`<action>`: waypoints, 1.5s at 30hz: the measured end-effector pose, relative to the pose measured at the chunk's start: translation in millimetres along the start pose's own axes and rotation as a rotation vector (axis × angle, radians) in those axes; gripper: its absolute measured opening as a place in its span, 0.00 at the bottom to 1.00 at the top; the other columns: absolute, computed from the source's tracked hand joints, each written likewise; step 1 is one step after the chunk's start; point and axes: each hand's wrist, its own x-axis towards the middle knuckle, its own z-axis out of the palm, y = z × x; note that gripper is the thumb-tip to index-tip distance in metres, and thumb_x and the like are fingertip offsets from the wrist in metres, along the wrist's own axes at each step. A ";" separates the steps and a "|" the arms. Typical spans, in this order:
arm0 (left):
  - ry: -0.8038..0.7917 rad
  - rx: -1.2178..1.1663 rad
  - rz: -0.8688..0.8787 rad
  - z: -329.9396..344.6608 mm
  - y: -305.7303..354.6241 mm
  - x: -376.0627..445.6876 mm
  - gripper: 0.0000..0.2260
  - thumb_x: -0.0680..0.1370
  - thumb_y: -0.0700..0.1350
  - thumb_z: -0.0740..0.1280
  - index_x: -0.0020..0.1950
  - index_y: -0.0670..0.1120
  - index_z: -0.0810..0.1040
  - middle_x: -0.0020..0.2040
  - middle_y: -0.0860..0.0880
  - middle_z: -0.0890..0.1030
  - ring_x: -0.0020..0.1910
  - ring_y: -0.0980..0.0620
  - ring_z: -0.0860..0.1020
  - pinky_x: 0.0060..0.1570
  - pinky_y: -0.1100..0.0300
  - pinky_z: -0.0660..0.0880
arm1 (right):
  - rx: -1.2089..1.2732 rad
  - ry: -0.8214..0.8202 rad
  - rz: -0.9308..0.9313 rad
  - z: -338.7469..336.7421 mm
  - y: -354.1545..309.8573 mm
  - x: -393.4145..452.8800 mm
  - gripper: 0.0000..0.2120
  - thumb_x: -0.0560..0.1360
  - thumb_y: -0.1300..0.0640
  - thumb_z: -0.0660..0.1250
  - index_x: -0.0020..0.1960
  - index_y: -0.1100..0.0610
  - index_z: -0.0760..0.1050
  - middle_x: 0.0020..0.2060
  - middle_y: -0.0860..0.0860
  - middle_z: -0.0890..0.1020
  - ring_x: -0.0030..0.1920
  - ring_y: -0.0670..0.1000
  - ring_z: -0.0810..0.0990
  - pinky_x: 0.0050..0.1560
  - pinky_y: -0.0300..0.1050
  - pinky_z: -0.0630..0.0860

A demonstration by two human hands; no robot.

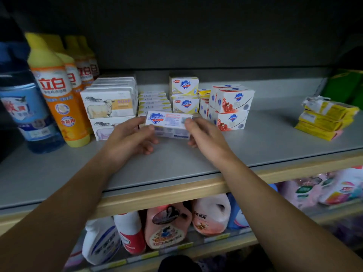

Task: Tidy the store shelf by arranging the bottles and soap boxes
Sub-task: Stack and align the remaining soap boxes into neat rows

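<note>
While both hands hold it, the soap box (169,124) hovers just above the shelf (176,165), in front of the flat stack of similar boxes (154,102). Left hand (130,137) pinches its left end, right hand (204,134) its right end — fingers curled round the short sides. Step in hand, likely: placing this box in its row. Long axis runs left-right; the logo face tilts up toward the camera. Next move calls for squaring it to the stack — then lowering.

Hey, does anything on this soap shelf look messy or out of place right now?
Yes: the yellow soap packs at the right sit askew, apart from the other soaps, the top wrapper crumpled. One soap box is off its stack, held between both hands.
</note>
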 end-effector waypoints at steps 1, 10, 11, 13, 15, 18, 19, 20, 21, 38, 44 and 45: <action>0.012 0.065 0.015 1.7 -1.4 -0.1 0.09 0.77 0.45 0.70 0.49 0.40 0.77 0.35 0.40 0.82 0.29 0.47 0.77 0.32 0.58 0.76 | -0.002 0.002 0.058 -1.4 0.8 0.7 0.21 0.74 0.35 0.60 0.46 0.51 0.80 0.33 0.48 0.83 0.36 0.46 0.81 0.53 0.54 0.80; 0.050 0.226 0.068 5.5 0.1 -2.2 0.12 0.79 0.48 0.65 0.39 0.43 0.74 0.27 0.44 0.78 0.25 0.49 0.73 0.27 0.62 0.72 | 0.017 0.035 0.109 -0.3 -3.0 0.3 0.26 0.73 0.31 0.55 0.31 0.46 0.80 0.27 0.41 0.82 0.27 0.37 0.77 0.35 0.37 0.73; 0.049 0.215 0.072 5.4 -0.3 -2.0 0.11 0.79 0.47 0.65 0.40 0.42 0.74 0.27 0.43 0.78 0.25 0.49 0.73 0.27 0.62 0.72 | 0.010 0.027 0.103 -1.1 -2.5 0.1 0.25 0.73 0.32 0.55 0.32 0.46 0.80 0.27 0.39 0.81 0.28 0.36 0.76 0.37 0.39 0.71; 0.039 0.161 0.065 5.0 0.4 -2.7 0.08 0.78 0.45 0.66 0.44 0.42 0.76 0.29 0.41 0.79 0.27 0.47 0.73 0.28 0.61 0.73 | 0.026 0.017 0.087 -2.5 -0.7 1.1 0.20 0.73 0.34 0.57 0.36 0.46 0.79 0.26 0.37 0.78 0.28 0.38 0.74 0.40 0.41 0.68; 0.033 0.078 0.036 5.2 1.5 -4.0 0.08 0.78 0.48 0.66 0.46 0.43 0.77 0.34 0.36 0.80 0.29 0.45 0.75 0.30 0.60 0.75 | 0.064 0.008 0.052 -3.1 -1.6 0.7 0.12 0.71 0.37 0.61 0.40 0.44 0.78 0.27 0.37 0.76 0.29 0.40 0.73 0.40 0.42 0.68; 0.094 0.005 -0.006 4.6 1.1 -2.4 0.08 0.80 0.50 0.64 0.51 0.48 0.80 0.40 0.35 0.82 0.30 0.44 0.79 0.31 0.58 0.78 | 0.194 -0.067 -0.011 -4.1 -2.8 -1.7 0.13 0.68 0.46 0.67 0.53 0.42 0.79 0.43 0.43 0.79 0.30 0.46 0.76 0.36 0.40 0.73; 0.112 0.008 -0.010 4.0 0.0 -1.1 0.09 0.80 0.50 0.64 0.52 0.48 0.80 0.41 0.37 0.82 0.29 0.45 0.79 0.31 0.58 0.78 | 0.218 -0.099 -0.032 -4.4 -2.5 -2.6 0.16 0.67 0.49 0.69 0.55 0.40 0.78 0.48 0.44 0.79 0.32 0.47 0.79 0.37 0.41 0.76; 0.123 0.014 -0.011 3.1 -1.3 0.2 0.09 0.80 0.49 0.64 0.53 0.47 0.81 0.42 0.39 0.82 0.28 0.46 0.79 0.30 0.58 0.79 | 0.217 -0.122 -0.052 -4.4 -2.0 -3.3 0.19 0.66 0.51 0.70 0.55 0.37 0.77 0.52 0.45 0.79 0.35 0.48 0.81 0.40 0.44 0.79; 0.124 0.013 -0.014 2.4 -2.5 1.3 0.09 0.80 0.48 0.66 0.55 0.46 0.80 0.42 0.41 0.82 0.27 0.47 0.79 0.29 0.58 0.78 | 0.194 -0.132 -0.066 -4.2 -1.4 -3.7 0.20 0.66 0.52 0.71 0.55 0.35 0.76 0.54 0.44 0.80 0.39 0.50 0.82 0.45 0.49 0.81; 0.020 -0.143 0.056 2.4 2.4 -3.5 0.13 0.72 0.42 0.68 0.56 0.44 0.78 0.62 0.40 0.78 0.54 0.41 0.82 0.49 0.51 0.81 | -0.063 -0.044 -0.168 2.0 3.0 -3.4 0.22 0.72 0.66 0.70 0.61 0.47 0.73 0.47 0.44 0.80 0.34 0.42 0.79 0.38 0.30 0.70; 0.037 -0.090 0.072 1.8 0.8 -2.6 0.10 0.72 0.36 0.69 0.52 0.43 0.77 0.62 0.45 0.78 0.57 0.47 0.81 0.47 0.54 0.82 | -0.048 -0.070 -0.185 2.6 3.2 -2.3 0.22 0.72 0.67 0.71 0.59 0.47 0.72 0.50 0.47 0.80 0.38 0.42 0.80 0.38 0.30 0.70; 0.042 -0.084 0.054 2.3 1.1 -2.6 0.09 0.73 0.37 0.68 0.52 0.43 0.77 0.59 0.43 0.79 0.51 0.45 0.83 0.44 0.54 0.82 | -0.046 -0.048 -0.194 2.8 3.4 -2.8 0.21 0.72 0.66 0.71 0.60 0.48 0.73 0.46 0.43 0.79 0.34 0.40 0.77 0.36 0.29 0.69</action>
